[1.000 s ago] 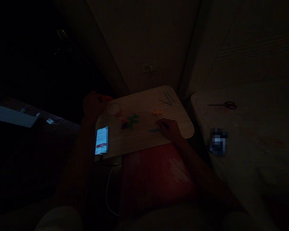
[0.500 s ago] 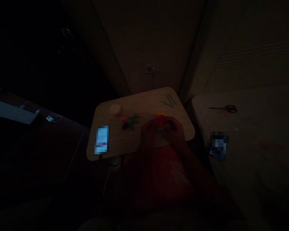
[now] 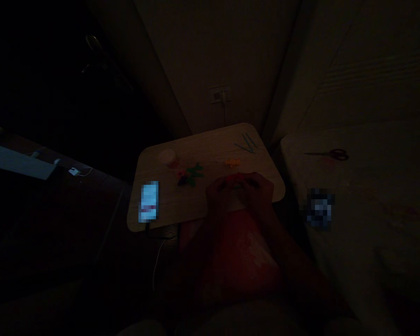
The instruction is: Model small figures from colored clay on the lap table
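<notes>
The left hand (image 3: 216,192) and right hand (image 3: 261,187) are bare, with five-fingered human shapes. Both forearms (image 3: 290,242) are uncovered; deep shadow hides finer detail.

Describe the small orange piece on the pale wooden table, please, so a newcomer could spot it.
Start at the wooden table with rounded corners. Just beyond the left hand and right hand lies the lumpy orange piece. Unlike the branching green piece to its left, it is compact and orange.
</notes>
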Demonstrator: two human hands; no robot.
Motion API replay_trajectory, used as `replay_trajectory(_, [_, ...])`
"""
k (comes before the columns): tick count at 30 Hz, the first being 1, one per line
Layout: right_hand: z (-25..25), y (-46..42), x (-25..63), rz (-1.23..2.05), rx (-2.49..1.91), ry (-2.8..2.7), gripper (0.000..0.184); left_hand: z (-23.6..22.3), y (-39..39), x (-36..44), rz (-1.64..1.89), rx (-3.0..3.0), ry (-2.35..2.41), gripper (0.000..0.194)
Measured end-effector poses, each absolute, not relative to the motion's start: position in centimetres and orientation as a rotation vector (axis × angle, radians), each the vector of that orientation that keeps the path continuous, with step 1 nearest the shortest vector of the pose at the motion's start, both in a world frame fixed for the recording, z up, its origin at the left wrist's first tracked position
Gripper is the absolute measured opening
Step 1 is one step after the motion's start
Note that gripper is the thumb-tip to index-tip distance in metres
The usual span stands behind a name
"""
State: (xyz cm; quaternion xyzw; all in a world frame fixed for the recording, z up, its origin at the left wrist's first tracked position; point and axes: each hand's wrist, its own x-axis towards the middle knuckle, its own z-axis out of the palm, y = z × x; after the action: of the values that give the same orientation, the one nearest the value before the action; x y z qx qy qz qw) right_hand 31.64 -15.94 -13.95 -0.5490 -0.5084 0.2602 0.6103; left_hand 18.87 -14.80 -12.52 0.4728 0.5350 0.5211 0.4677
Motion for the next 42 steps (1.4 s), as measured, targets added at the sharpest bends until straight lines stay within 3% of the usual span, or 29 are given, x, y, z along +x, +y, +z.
replay_trajectory(7, [-13.1, -17.1, 30.5, 0.26, -1.235, -1.511, 0.023, -12.6, -14.4, 18.5, 1.372, 1.142, 1.334, 0.023])
replay_trajectory(16, [-13.4, -16.8, 31.0, 0.287, -1.231, -1.476, 0.02, -13.0, -15.3, 18.7, 1.356, 1.245, 1.172, 0.032])
replay_trajectory(22, [-13.7, -16.6, 31.3, 0.208, -1.256, -1.461, 0.023, -12.0, -15.4, 18.1, 1.284, 1.249, 1.219, 0.022])
replay_trajectory(30, [-13.8, -16.7, 30.9, 0.243, -1.236, -1.568, 0.036, -11.7, -15.1, 17.8, 1.274, 1.197, 1.262, 0.009])
replay_trajectory(36, [-13.6, -17.0, 30.3, 0.34, -1.16, -1.648, 0.055, -12.0, -14.9, 17.4, 1.34, 1.087, 1.341, 0.014])
replay_trajectory(42, [-14.1, -16.7, 30.0, 0.375, -1.078, -1.635, 0.057, -11.9, -15.1, 17.3, 1.363, 1.055, 1.323, 0.022])
